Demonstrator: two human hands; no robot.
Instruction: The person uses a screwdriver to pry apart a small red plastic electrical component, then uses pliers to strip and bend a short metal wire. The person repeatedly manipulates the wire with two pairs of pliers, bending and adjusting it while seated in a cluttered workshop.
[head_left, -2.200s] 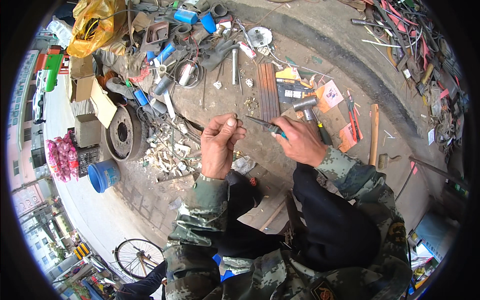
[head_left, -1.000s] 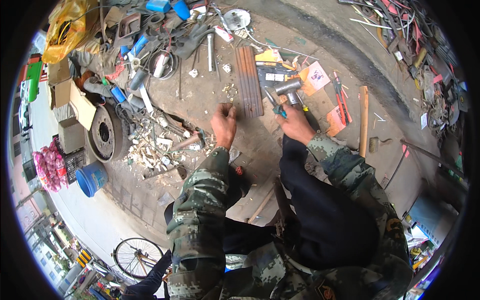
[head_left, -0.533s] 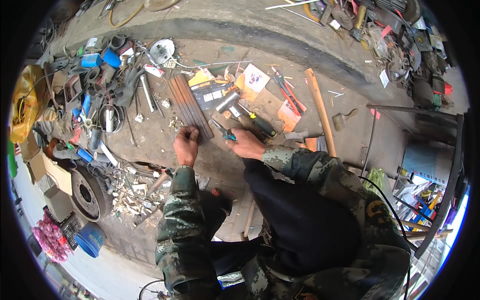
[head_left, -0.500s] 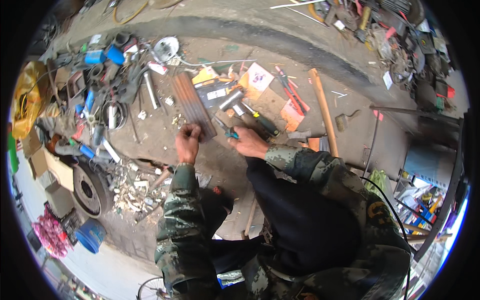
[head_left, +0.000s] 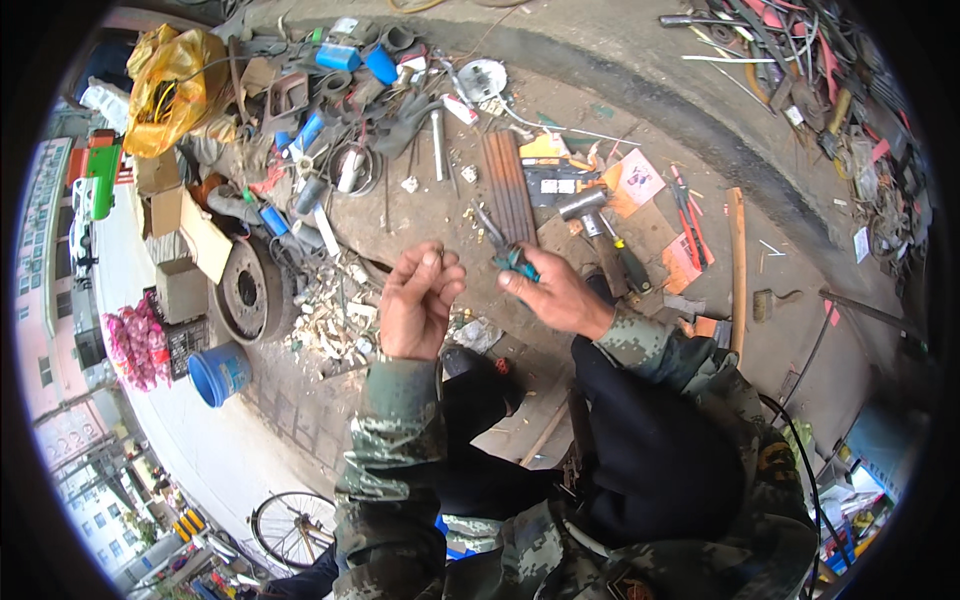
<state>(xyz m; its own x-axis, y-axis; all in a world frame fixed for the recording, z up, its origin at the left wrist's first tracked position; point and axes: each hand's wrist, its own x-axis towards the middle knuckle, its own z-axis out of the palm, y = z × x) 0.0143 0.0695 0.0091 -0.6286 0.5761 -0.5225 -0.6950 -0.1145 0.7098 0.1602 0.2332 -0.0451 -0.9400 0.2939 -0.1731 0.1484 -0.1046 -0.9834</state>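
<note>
Gripping teal-handled pliers [head_left: 515, 263] just above frame centre: right hand [head_left: 560, 293]. Left hand [head_left: 418, 305] pinched closed, left of centre; contents too small to tell. Loosened pinch could lose any tiny piece among pale scraps [head_left: 335, 322], farther left; pliers slipping might nick the pinching hand.

The left hand [head_left: 420, 303] perhaps pinches something too small to tell.

Under soft daylight the street [head_left: 190, 435] at left looks palest, and fisheye distortion bends the outer edges.
</note>
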